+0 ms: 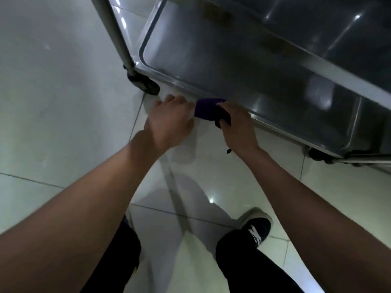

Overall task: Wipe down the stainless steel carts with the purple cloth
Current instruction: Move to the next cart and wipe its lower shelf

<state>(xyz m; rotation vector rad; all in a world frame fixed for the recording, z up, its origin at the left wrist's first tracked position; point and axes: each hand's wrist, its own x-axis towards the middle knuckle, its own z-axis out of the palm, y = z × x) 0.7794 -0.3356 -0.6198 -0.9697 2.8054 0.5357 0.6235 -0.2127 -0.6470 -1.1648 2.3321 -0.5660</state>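
Observation:
The stainless steel cart (243,66) fills the upper right, and I look down onto its bottom shelf with a raised rim. A bunched purple cloth (206,108) rests against the shelf's near edge. My right hand (237,127) grips the cloth's right side. My left hand (171,121) is at the cloth's left end, fingers curled, touching it beside the rim; whether it grips the cloth is unclear. Both hands are outside the shelf, just above the floor.
A cart upright post (118,34) and a black caster (146,84) stand at the left corner; another caster (317,155) is at the right. A higher shelf (338,28) overhangs. Glossy tiled floor (53,102) spreads left and below. My shoe (258,227) and dark trouser legs are underneath.

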